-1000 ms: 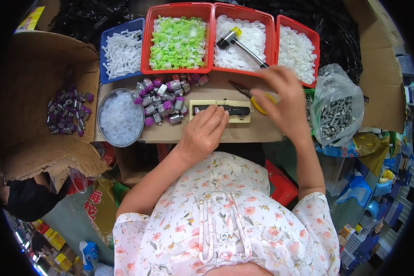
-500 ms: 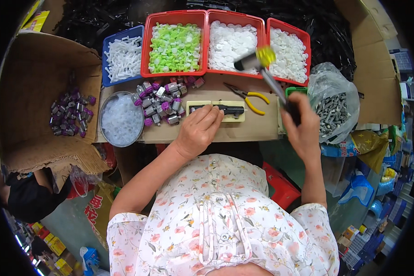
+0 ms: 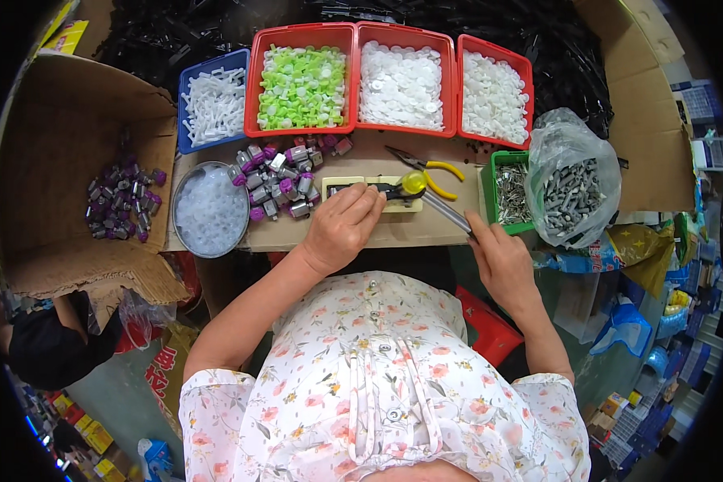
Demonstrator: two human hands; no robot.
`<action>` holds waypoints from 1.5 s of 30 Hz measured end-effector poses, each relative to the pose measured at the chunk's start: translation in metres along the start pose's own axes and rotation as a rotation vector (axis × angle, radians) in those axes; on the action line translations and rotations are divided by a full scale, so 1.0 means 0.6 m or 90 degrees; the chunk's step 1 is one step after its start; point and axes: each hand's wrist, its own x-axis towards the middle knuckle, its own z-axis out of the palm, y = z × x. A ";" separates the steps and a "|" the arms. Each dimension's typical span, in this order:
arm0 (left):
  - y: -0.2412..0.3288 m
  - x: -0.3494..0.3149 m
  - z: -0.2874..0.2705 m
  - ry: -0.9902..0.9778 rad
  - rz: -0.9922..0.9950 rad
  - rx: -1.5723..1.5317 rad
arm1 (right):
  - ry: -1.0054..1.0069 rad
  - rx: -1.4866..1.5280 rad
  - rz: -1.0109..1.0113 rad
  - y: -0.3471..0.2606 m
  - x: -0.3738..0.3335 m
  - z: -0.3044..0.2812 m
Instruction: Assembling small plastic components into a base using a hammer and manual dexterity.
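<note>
A cream fixture block (image 3: 402,207) lies near the table's front edge with a long black plastic part (image 3: 391,191) set in it. My left hand (image 3: 341,229) is closed, its fingertips pressed together on the black part and covering its left-middle stretch. Whether they also pinch something small is hidden. My right hand (image 3: 502,265) is wrapped round the handle of a hammer (image 3: 450,213). Its yellow head (image 3: 414,182) is down at the right end of the black part, just right of my left fingertips. Pliers with yellow grips (image 3: 442,167) lie right behind the hammer head.
Small motors with purple ends (image 3: 285,181) are heaped left of the fixture, beside a round bowl of translucent pieces (image 3: 177,210). Red bins (image 3: 352,96) and a blue bin (image 3: 183,104) stand behind. A green tray of screws (image 3: 490,193) and a plastic bag (image 3: 610,173) sit right.
The hammer has swung down and left from its raised position, and its head is now at the black part. My right hand has lowered with it. My left hand has stayed at the fixture.
</note>
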 end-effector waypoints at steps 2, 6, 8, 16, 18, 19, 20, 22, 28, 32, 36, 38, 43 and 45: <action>-0.003 0.004 0.002 -0.001 0.003 0.010 | -0.058 -0.039 0.011 0.000 0.005 -0.001; 0.000 0.000 -0.003 0.001 0.002 -0.003 | 0.154 0.106 -0.015 -0.008 0.000 0.000; 0.002 0.001 -0.001 -0.001 0.003 -0.008 | -0.003 0.011 -0.023 0.002 -0.005 0.016; 0.049 -0.003 0.004 -0.024 -0.063 0.089 | -0.045 0.006 0.003 0.001 -0.002 0.023; 0.057 -0.004 0.009 -0.030 -0.071 0.106 | -0.046 0.010 0.001 0.002 0.000 0.020; 0.059 -0.003 0.010 -0.030 -0.075 0.108 | -0.042 0.015 -0.006 0.001 0.003 0.013; 0.061 -0.002 0.011 -0.030 -0.080 0.111 | -0.038 0.020 -0.013 0.000 0.007 0.005; 0.061 -0.005 0.014 -0.024 -0.077 0.122 | 0.007 0.063 -0.032 -0.014 0.020 -0.012; 0.060 -0.005 0.010 -0.048 -0.067 0.133 | 0.071 0.094 -0.094 -0.037 0.063 0.014; 0.059 -0.008 0.014 -0.046 -0.062 0.135 | 0.011 0.033 -0.100 -0.049 0.079 -0.010; 0.058 -0.011 0.013 -0.027 -0.035 0.150 | 0.108 0.122 -0.115 -0.055 0.080 0.004; 0.062 -0.010 0.011 -0.078 -0.071 0.092 | -0.040 0.035 -0.123 -0.042 0.083 0.021; 0.051 -0.021 0.012 -0.020 -0.096 0.065 | 0.073 0.148 -0.128 -0.051 0.085 -0.020; 0.045 -0.030 0.003 0.029 -0.153 0.031 | 0.168 0.209 -0.105 -0.043 0.077 -0.019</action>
